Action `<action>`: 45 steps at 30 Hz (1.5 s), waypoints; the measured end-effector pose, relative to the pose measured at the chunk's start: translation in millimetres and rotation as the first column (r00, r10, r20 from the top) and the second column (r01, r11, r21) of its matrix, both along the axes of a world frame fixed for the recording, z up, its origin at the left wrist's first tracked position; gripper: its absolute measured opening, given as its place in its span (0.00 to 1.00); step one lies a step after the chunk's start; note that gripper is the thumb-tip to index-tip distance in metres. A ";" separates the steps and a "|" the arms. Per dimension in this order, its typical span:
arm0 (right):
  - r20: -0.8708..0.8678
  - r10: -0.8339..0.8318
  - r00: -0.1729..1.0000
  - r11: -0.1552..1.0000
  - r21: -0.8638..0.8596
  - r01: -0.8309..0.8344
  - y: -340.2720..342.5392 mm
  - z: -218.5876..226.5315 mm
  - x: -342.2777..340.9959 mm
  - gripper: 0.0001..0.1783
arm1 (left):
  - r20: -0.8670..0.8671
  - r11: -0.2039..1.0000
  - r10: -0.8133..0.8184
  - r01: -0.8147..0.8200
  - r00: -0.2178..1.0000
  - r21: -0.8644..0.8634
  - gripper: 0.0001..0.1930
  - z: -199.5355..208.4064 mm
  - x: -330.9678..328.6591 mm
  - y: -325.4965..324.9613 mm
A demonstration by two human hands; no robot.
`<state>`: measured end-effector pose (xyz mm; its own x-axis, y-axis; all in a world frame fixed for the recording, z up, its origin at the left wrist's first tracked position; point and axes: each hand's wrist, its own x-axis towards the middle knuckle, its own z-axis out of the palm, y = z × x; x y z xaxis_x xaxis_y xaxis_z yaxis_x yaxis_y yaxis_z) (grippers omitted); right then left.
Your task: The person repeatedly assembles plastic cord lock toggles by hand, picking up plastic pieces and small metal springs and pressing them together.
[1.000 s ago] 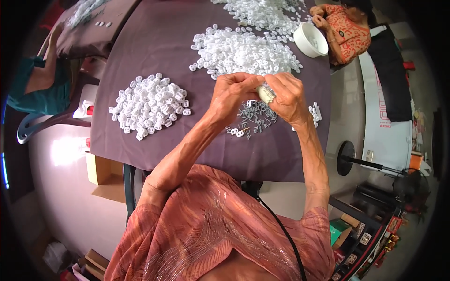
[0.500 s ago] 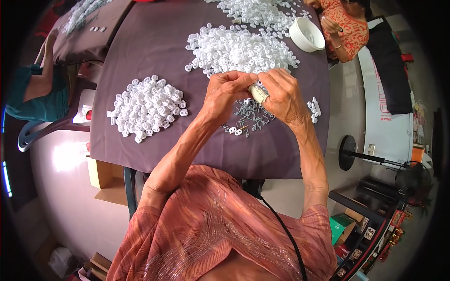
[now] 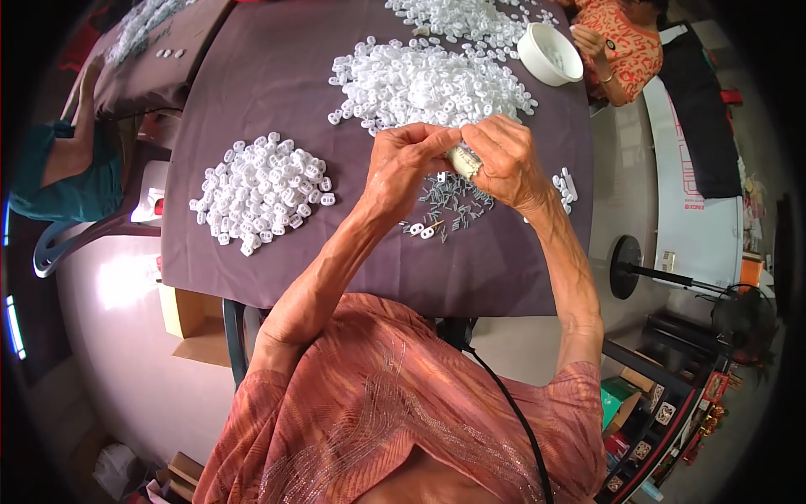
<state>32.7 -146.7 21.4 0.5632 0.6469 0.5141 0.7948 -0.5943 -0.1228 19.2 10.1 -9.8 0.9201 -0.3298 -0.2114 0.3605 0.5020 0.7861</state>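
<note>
My left hand [image 3: 405,158] and my right hand [image 3: 509,164] meet over the table, thumbs and fingertips pinched close together. What sits between the fingertips is hidden or too small to name. A cream-coloured wrap or piece with dark marks [image 3: 464,160] shows by my right fingers; whether it is worn or held I cannot tell. Below the hands lie many small grey pins [image 3: 457,200]. Beside them are a few white two-holed plastic pieces [image 3: 427,232] with a thin light-brown stick. Just beyond my hands rises a large heap of similar white pieces [image 3: 428,84].
A smaller heap of white pieces [image 3: 262,193] lies to the left on the brown tablecloth [image 3: 353,273]. At the far right stands a white tub [image 3: 550,55]. More white parts [image 3: 564,189] rest near the right edge. A person in orange [image 3: 621,55] sits across; another's teal sleeve [image 3: 67,172] is left.
My hands stay pinched together in nearly the same place, while my right forearm and elbow have swung outward to the right. The person across has shifted a hand slightly.
</note>
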 end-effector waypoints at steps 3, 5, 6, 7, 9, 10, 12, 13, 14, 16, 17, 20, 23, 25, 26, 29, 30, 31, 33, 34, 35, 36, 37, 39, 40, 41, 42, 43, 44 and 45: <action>0.019 0.001 1.000 1.000 0.015 -0.001 1.0 -2.6 3.5 0.09 | -0.005 1.000 0.021 -0.021 1.000 0.007 0.12 -1.0 1.7 -0.1; 0.009 -0.007 1.000 1.000 0.011 0.007 1.3 -5.3 6.4 0.09 | 0.001 0.999 0.042 -0.042 0.999 -0.010 0.12 -3.9 3.2 0.3; 0.030 -0.012 0.999 1.000 0.019 0.012 2.3 -6.7 8.1 0.09 | 0.004 0.997 0.066 -0.065 0.998 -0.030 0.11 -5.0 4.0 0.5; 0.050 -0.018 0.999 1.000 0.026 0.016 3.1 -7.5 8.9 0.09 | 0.005 0.997 0.064 -0.064 0.998 -0.030 0.11 -4.0 4.8 0.4; 0.024 -0.032 0.999 0.999 0.019 0.032 8.1 0.2 4.3 0.09 | 0.001 0.995 0.075 -0.075 0.997 -0.061 0.11 -2.1 5.3 2.6; -0.001 -0.048 0.999 0.999 0.012 0.048 10.1 3.3 2.1 0.09 | -0.001 0.995 0.076 -0.076 0.997 -0.061 0.11 -2.9 4.9 3.6; 0.005 -0.056 0.998 0.998 0.015 0.056 11.3 5.0 -0.3 0.09 | 0.023 0.997 0.056 -0.055 0.998 -0.058 0.11 -3.1 3.4 4.4; 0.011 -0.062 0.998 0.998 0.020 0.062 11.6 5.3 -1.1 0.09 | 0.022 0.997 0.056 -0.055 0.998 -0.059 0.11 -3.1 3.2 4.4; 0.011 -0.063 0.998 0.998 0.019 0.063 11.2 5.5 -1.3 0.09 | 0.025 0.998 0.052 -0.051 0.998 -0.046 0.11 -2.8 4.1 4.3; 0.027 -0.079 0.996 0.997 -0.012 0.080 9.5 5.9 -1.4 0.09 | 0.027 0.998 0.048 -0.047 0.998 -0.033 0.11 -0.3 4.2 4.6; 0.026 -0.081 0.996 0.997 -0.012 0.081 8.7 5.7 -1.2 0.09 | 0.051 0.999 0.047 -0.048 0.998 0.016 0.11 3.2 3.1 5.1; 0.061 -0.064 0.996 0.996 -0.051 0.067 6.5 5.0 0.2 0.09 | 0.081 0.997 0.057 -0.062 0.995 0.055 0.11 0.1 2.7 2.7; 0.049 -0.025 0.998 0.998 -0.064 0.028 4.8 6.3 0.2 0.09 | 0.089 0.996 0.066 -0.071 0.994 0.055 0.12 -1.9 1.4 1.4; 0.048 -0.014 0.999 0.995 -0.100 0.018 2.8 8.1 0.2 0.10 | 0.091 0.996 0.061 -0.067 0.994 0.065 0.12 -1.4 0.7 0.6; 0.047 -0.015 0.999 0.995 -0.099 0.020 2.2 8.4 0.1 0.10 | 0.083 0.996 0.058 -0.063 0.995 0.069 0.12 -0.4 0.5 0.1; 0.053 0.001 0.999 0.994 -0.110 0.005 0.0 8.5 0.5 0.10 | 0.075 0.996 0.050 -0.055 0.996 0.072 0.12 -0.1 -0.7 -1.0; 0.058 0.020 0.998 0.993 -0.118 -0.013 -1.2 8.4 1.1 0.10 | 0.076 0.996 0.046 -0.052 0.996 0.070 0.12 -0.1 -0.8 -1.6; 0.062 0.039 0.997 0.992 -0.126 -0.030 -2.2 8.3 1.7 0.11 | 0.076 0.996 0.044 -0.050 0.996 0.070 0.12 0.4 -0.3 -2.2; 0.049 0.037 0.998 0.994 -0.104 -0.031 -1.9 7.2 3.9 0.11 | 0.062 0.997 0.044 -0.048 0.997 0.058 0.11 1.4 1.0 -2.2; 0.035 0.035 0.999 0.996 -0.082 -0.032 -1.8 6.8 4.2 0.11 | 0.063 0.997 0.043 -0.046 0.997 0.058 0.11 1.2 1.7 -1.9; 0.036 0.037 0.999 0.996 -0.082 -0.033 -1.3 6.2 4.6 0.11 | 0.046 0.998 0.039 -0.042 0.998 0.054 0.11 0.5 2.6 -0.5; -0.008 0.016 1.000 0.997 -0.078 -0.017 -1.0 5.6 4.8 0.11 | 0.030 0.998 0.035 -0.037 0.999 0.049 0.11 -0.4 3.6 1.0; -0.052 -0.004 0.999 0.997 -0.075 0.000 -0.7 5.2 5.1 0.12 | 0.030 0.998 0.036 -0.037 0.999 0.049 0.11 -3.2 4.9 2.5; -0.110 -0.009 0.994 0.999 0.034 0.013 2.9 9.7 -1.6 0.11 | 0.034 0.999 0.007 -0.006 0.999 -0.032 0.11 -7.0 6.3 6.2; -0.168 -0.011 0.986 0.989 0.143 0.036 4.8 12.8 -5.5 0.10 | 0.033 0.999 0.010 -0.009 0.999 -0.033 0.11 -5.7 6.1 7.8; -0.170 -0.012 0.985 0.989 0.141 0.036 3.4 15.7 -8.6 0.10 | 0.033 0.997 -0.006 0.009 0.999 -0.073 0.10 1.2 5.2 9.1; -0.348 -0.044 0.937 0.967 0.222 0.128 0.4 19.1 -11.4 0.08 | 0.033 0.993 -0.022 0.026 0.999 -0.112 0.09 6.5 4.8 10.2; -0.516 -0.056 0.855 0.931 0.283 0.231 -0.9 22.1 -13.5 0.07 | 0.020 0.995 -0.034 0.036 0.999 -0.090 0.10 8.4 4.7 11.1; -0.516 -0.056 0.855 0.931 0.282 0.231 0.7 25.8 -14.8 0.07 | 0.020 0.995 -0.034 0.036 0.999 -0.090 0.10 8.3 4.5 11.3; -0.598 -0.108 0.794 0.921 0.241 0.306 2.8 29.4 -15.8 0.06 | 0.039 0.998 -0.034 0.036 0.999 -0.053 0.11 8.2 4.1 11.4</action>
<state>16.9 -144.0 50.8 0.9153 0.3428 0.2117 0.3846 -0.5869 -0.7125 23.3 21.5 -1.6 0.9148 -0.3718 -0.1576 0.3490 0.5316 0.7717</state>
